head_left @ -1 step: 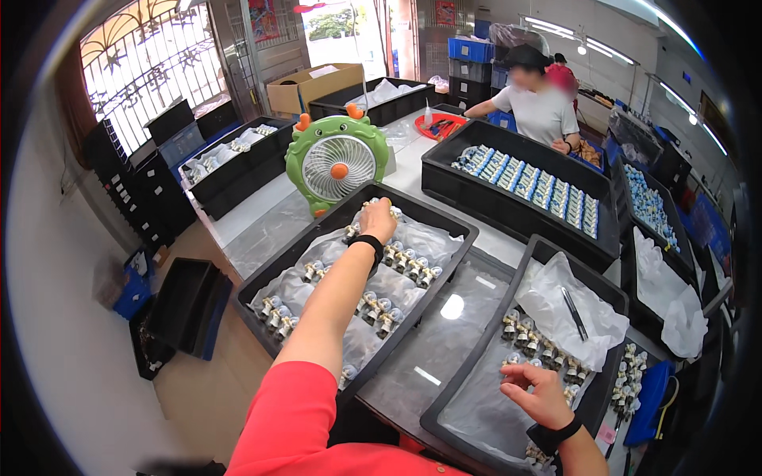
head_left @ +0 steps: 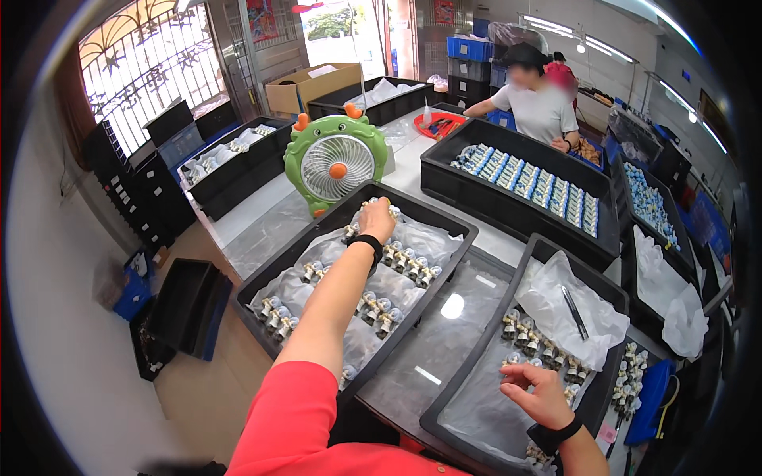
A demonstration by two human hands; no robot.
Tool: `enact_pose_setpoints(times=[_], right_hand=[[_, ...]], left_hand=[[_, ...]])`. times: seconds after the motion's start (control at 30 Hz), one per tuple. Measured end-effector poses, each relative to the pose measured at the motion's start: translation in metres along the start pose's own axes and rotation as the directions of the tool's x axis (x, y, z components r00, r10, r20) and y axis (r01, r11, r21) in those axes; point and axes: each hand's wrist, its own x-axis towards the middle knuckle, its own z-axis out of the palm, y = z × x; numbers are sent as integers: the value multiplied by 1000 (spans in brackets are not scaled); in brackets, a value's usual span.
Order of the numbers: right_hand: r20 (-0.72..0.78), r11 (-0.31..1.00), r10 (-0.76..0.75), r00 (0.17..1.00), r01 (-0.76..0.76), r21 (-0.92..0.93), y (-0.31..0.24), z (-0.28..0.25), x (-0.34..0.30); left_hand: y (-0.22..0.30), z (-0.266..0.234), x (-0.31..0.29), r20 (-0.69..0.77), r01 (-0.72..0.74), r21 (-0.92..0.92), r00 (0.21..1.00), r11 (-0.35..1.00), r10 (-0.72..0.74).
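Observation:
In the near left black tray [head_left: 262,321] lie rows of small figurines [head_left: 409,264] with clear rounded tops, pale and gold middles and dark bases. At the tray's far end, my left hand [head_left: 376,222] is closed on one of them, mostly hidden by its fingers. My right hand [head_left: 543,394], its fingers loosely bent and apart from the thumb, hovers over the near right black tray [head_left: 464,381]. It appears to hold nothing. Just beyond its fingertips are more such figurines [head_left: 530,337]. A dark pen [head_left: 574,312] rests on the white sheet [head_left: 559,289] there.
A green animal-shaped fan [head_left: 337,163] stands behind the left tray. Farther right, a deep black tray [head_left: 508,198] holds rows of blue-and-white pieces. A co-worker [head_left: 536,103] is behind it. A blue pouch [head_left: 651,401] lies beside several figurines at the right.

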Motion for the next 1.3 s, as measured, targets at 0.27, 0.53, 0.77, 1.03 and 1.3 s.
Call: enact_pose_setpoints(times=[0.27,0.53,0.77,1.03,1.3], right_hand=[[7,1000,8,1000,-8,5,-1,-1,0],[20,1000,1,1000,0,-9,-2,-1,0],[39,1000,17,999,-16,-23,-1,-2,0],[37,1000,4,999,-4,-14,0,-3,-1],[46,999,2,999,-1,-36,0,-1,0]], left_hand=[[-1,12,8,-17,-40,-42,999,998,40],[-15,13,6,29,-136,-97,990,986,139],[-12,10,4,48,-49,-113,997,992,54],[-45,37,32,196,161,-467,978,870,-76],[-23,1,7,-40,-33,-136,999,990,28]])
